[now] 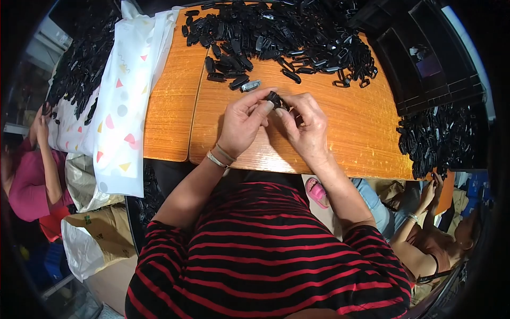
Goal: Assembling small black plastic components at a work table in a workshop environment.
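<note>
Over the wooden table, my left hand and my right hand meet on one small black plastic part. Fingertips of both hands pinch it from either side. A large heap of similar black plastic parts covers the far side of the table. A few loose ones lie just beyond my hands, among them a small silver-grey piece. My left wrist wears a thin bracelet.
A white cloth with coloured triangles hangs left of the table beside another heap of black parts. Dark trays stand at the right above a further heap. One person sits at the left, another at the lower right.
</note>
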`<control>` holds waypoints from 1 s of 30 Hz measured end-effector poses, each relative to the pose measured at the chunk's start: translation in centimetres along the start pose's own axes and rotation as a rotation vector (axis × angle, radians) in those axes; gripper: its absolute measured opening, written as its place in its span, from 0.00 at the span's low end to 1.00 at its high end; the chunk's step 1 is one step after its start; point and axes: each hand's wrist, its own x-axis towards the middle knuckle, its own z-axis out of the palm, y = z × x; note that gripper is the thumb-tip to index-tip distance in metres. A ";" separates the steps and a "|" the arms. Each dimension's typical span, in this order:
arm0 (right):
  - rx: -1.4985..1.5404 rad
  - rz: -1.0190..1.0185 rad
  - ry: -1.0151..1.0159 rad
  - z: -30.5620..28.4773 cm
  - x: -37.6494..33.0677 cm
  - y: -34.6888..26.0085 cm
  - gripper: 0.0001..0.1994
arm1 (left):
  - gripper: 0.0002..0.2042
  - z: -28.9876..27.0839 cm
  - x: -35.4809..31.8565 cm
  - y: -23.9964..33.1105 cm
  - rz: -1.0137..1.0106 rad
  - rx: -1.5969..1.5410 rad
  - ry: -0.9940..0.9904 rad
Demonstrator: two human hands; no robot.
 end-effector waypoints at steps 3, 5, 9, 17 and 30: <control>-0.032 -0.057 0.058 1.0 -0.6 -0.2 0.13 | 0.15 0.4 -0.7 -0.2 0.075 0.121 -0.001; -0.022 -0.039 0.071 1.5 -1.3 0.0 0.18 | 0.13 0.7 -1.1 0.1 0.068 0.110 -0.001; 0.022 0.057 0.138 2.3 -1.6 -0.4 0.21 | 0.10 1.1 -1.7 1.3 -0.016 -0.030 0.016; 0.384 0.091 -0.020 5.5 -3.0 -4.0 0.22 | 0.14 -0.8 -4.2 3.4 -0.033 0.073 0.049; -0.415 0.160 -0.061 0.5 4.6 5.9 0.11 | 0.08 -11.1 -12.2 11.0 -0.085 1.378 0.086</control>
